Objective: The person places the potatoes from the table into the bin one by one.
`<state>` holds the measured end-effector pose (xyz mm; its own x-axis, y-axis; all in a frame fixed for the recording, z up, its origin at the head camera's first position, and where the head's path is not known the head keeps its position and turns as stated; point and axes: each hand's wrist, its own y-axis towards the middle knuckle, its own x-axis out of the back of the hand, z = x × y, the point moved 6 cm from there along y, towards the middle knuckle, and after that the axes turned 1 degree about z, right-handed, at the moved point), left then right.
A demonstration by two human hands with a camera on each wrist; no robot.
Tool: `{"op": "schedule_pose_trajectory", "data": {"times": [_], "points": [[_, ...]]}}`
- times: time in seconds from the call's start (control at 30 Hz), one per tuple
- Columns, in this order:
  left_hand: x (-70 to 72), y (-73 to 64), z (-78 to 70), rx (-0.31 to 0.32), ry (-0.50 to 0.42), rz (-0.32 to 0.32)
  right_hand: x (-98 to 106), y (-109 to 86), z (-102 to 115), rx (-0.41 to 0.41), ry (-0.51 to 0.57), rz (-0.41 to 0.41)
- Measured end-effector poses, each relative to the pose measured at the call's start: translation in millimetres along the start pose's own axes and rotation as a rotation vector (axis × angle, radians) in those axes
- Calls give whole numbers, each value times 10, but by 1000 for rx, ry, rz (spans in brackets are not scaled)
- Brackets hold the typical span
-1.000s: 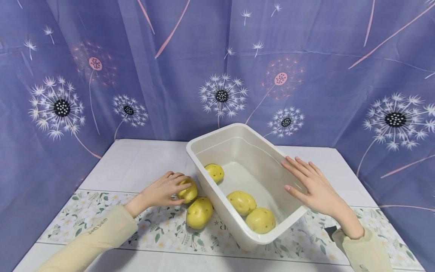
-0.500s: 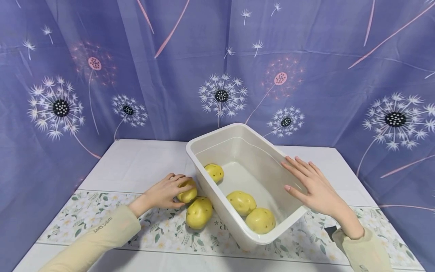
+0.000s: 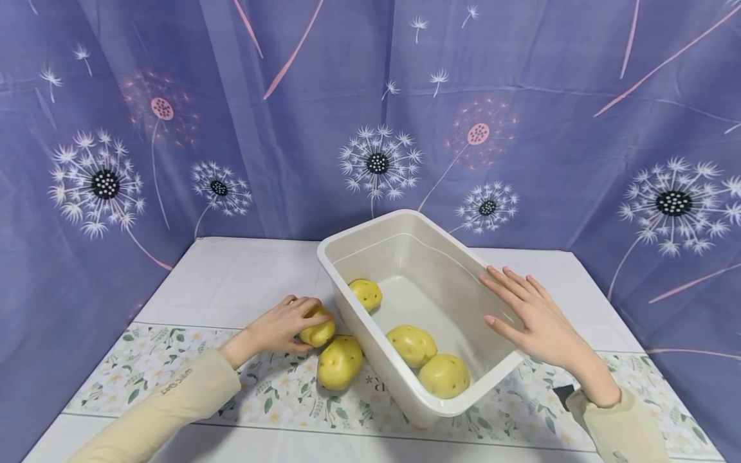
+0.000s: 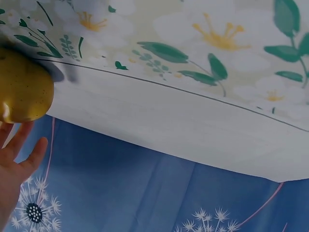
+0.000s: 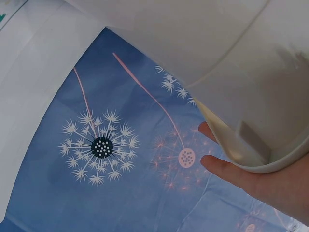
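Observation:
On the left, my left hand (image 3: 285,326) curls its fingers over the top of a yellow potato (image 3: 318,329), with the thumb low on its near side. The left wrist view catches the same potato (image 4: 24,87) at its left edge, fingertips right against it. Just in front lies a second potato (image 3: 339,363), beside the wall of a deep white plastic tub (image 3: 399,386). Inside the tub are three more potatoes, one of them (image 3: 443,375) in the near corner. My right hand (image 3: 535,325) rests on the tub's right rim, fingers extended.
The tub stands at an angle on a white table (image 3: 255,270) with a floral runner (image 3: 278,399) across it. A purple-blue curtain (image 3: 301,128) with dandelion prints hangs behind and at both sides.
My left hand has shifted slightly to the right and its fingers have settled further round the potato, which has barely moved. My right hand and the tub are unchanged.

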<state>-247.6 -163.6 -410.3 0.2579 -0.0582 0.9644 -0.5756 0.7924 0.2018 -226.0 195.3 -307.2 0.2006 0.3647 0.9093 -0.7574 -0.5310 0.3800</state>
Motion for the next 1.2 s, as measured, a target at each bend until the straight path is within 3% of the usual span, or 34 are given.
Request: {"op": "schedule_pose_trajectory", "data": {"times": [0.43,0.83,1.2], "points": [[10,-81,-1,-16,52,-27,19,20,0,2,-2,-3],[-75,-123,-8,26,44,66,3,15,1,2,-3,2],[-51,-176,-18,-22,22,-67,4,0,5,-1,-2,3]]}}
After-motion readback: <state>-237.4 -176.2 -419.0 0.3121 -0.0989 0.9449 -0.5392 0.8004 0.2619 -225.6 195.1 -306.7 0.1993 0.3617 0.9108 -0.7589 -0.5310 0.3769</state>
